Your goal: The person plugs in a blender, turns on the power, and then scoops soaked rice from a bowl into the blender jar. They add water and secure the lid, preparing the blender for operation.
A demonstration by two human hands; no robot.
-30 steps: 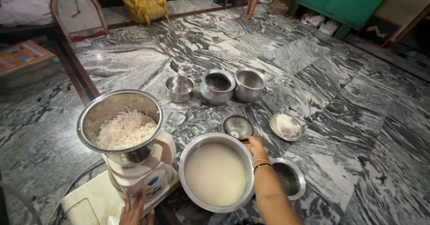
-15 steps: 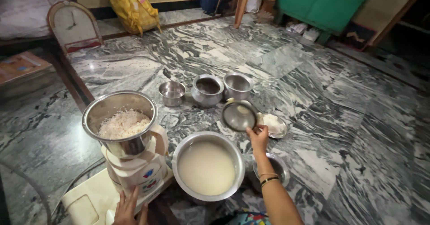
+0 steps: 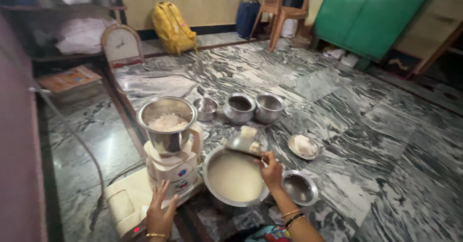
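Right now my right hand (image 3: 271,170) grips a small steel lid (image 3: 242,143), tilted and lifted over the far rim of the big pot (image 3: 211,182) of pale batter. My left hand (image 3: 160,212) lies spread, fingers wide, on the front of the cream grinder base (image 3: 170,174), holding nothing. On that base sits the steel jar (image 3: 169,138), open, with white shreds inside, just left of the pot. Close by my right wrist lies an empty steel bowl (image 3: 313,190), touching the pot's side or nearly so; I cannot tell which. Beyond it, a small plate (image 3: 290,144) carries a white heap. Farther out on the marble floor (image 3: 366,126) stand three steel vessels (image 3: 239,108) in a row. Well apart, by the wall, are a clock (image 3: 121,45), a yellow bag (image 3: 173,26) and a chair (image 3: 284,8).
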